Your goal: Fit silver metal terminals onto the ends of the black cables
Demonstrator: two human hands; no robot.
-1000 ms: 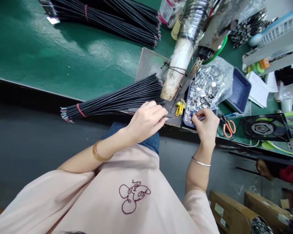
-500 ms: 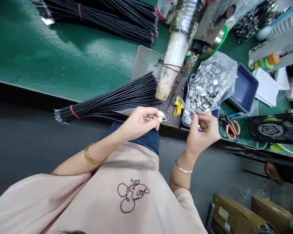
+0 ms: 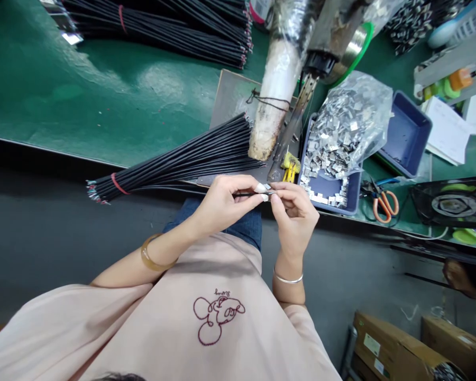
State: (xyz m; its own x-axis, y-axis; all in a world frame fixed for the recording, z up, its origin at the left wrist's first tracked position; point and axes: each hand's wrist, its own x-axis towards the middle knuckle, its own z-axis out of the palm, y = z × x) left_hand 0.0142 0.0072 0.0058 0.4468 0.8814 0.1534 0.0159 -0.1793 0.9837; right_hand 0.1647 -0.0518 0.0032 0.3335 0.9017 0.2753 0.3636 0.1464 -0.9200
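My left hand (image 3: 230, 202) pinches the end of a black cable (image 3: 243, 194) between thumb and forefinger, with white wraps on the fingertips. Against it, my right hand (image 3: 295, 212) closes its thumb and forefinger on a small metal connector (image 3: 267, 187), mostly hidden by the fingers. The two hands meet at the bench's front edge. Behind the left hand lies a bundle of black cables (image 3: 190, 151), tied with a red band (image 3: 119, 184). To the right stands a blue tray (image 3: 355, 200) holding many small metal connectors (image 3: 333, 164), some inside a clear plastic bag (image 3: 363, 100).
A soldering iron (image 3: 299, 111) and a white wrapped tube (image 3: 272, 100) slant down over a grey board (image 3: 230, 95). Yellow clippers (image 3: 289, 172), orange-handled pliers (image 3: 385, 206), a solder spool (image 3: 355, 50), an empty-looking blue tray (image 3: 410, 132) and a fan (image 3: 452, 203) surround the work.
My right hand has moved left from the connector tray to the cable end at my left hand, bringing a small metal piece. My left hand stays nearly in place.
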